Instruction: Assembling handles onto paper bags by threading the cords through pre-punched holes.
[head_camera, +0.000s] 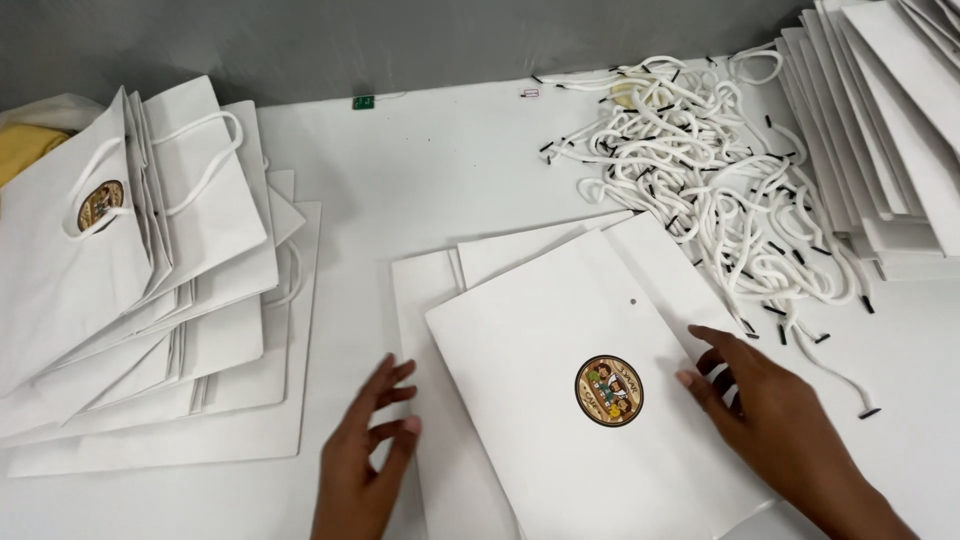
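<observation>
A flat white paper bag, smooth and matte, is laid face up on the white worktop near the lower middle of the view. It is rectangular, and its long axis is tilted, running from the lower right corner up toward the upper left; a small punched hole is seen near its upper right edge. A round brown and gold sticker is fixed near its middle. Beneath it, more flat white bags are fanned out.

The right hand is rested on the bag's right edge, fingers spread and flat, nothing clasped. The left hand is laid open just beside the bag's left edge, on the lower sheets, the grip wide and empty.

To the left, a slumped stack of finished bags with looped cord handles is seen. A tangled heap of white cords with black tips lies at the upper right, beside a stack of flat bags.
</observation>
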